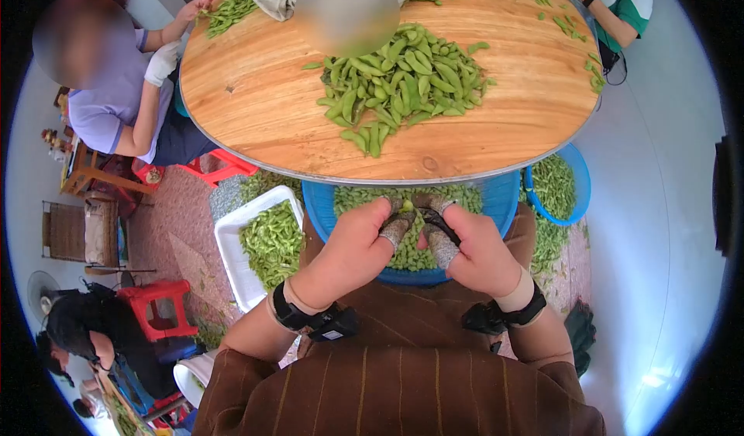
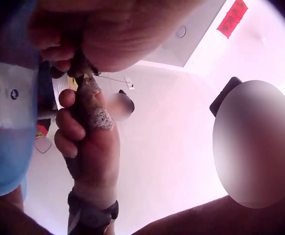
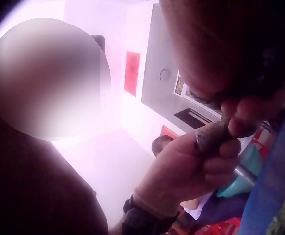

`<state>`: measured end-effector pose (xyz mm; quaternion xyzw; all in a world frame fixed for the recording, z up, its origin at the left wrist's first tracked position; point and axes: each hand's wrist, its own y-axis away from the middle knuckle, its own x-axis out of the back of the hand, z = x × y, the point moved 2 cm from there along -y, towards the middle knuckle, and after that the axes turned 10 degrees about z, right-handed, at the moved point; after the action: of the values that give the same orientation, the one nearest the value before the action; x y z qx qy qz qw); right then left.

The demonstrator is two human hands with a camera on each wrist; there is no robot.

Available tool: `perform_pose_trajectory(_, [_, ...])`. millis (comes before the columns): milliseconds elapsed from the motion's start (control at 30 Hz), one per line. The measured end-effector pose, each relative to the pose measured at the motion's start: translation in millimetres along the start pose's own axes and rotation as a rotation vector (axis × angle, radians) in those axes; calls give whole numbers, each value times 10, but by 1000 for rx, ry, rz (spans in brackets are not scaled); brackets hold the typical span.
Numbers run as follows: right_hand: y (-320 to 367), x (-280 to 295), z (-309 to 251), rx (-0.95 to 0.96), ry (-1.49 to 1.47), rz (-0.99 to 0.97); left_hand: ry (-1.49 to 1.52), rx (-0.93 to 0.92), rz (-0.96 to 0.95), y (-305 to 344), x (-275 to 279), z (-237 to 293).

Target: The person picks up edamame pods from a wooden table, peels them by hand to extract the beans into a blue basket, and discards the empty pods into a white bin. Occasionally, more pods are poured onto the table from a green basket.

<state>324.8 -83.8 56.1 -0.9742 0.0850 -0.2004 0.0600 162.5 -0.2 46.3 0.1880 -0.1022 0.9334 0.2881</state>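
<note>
In the head view both hands meet over a blue basin (image 1: pixel 316 211) that holds shelled green beans (image 1: pixel 465 197). Between the fingertips shows a green edamame pod (image 1: pixel 408 205), pinched from both sides and largely covered by the fingers. My left hand (image 1: pixel 358 238) comes in from the left, its thumb wrapped in greyish tape. From the other side comes my right hand (image 1: pixel 482 254), with similar wraps on its thumb and finger. The wrist views show the fingers of both hands curled close together; the pod is mostly hidden there.
A heap of pods (image 1: pixel 403 79) lies on the round wooden table (image 1: pixel 256 103), whose edge overhangs the basin. Beside it stand a white tray (image 1: pixel 229 258) of pods and a blue tub (image 1: pixel 580 180). A person (image 1: pixel 108 118) sits at the left, another (image 1: pixel 616 17) at the right.
</note>
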Motion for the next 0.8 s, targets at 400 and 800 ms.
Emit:
perform_pose_trajectory(400, [-25, -33, 65, -39, -59, 6, -324, -148, 45, 42, -87, 81])
perform_pose_trajectory(800, [154, -100, 242, -610, -711, -61, 250, 397, 5, 175, -8, -153])
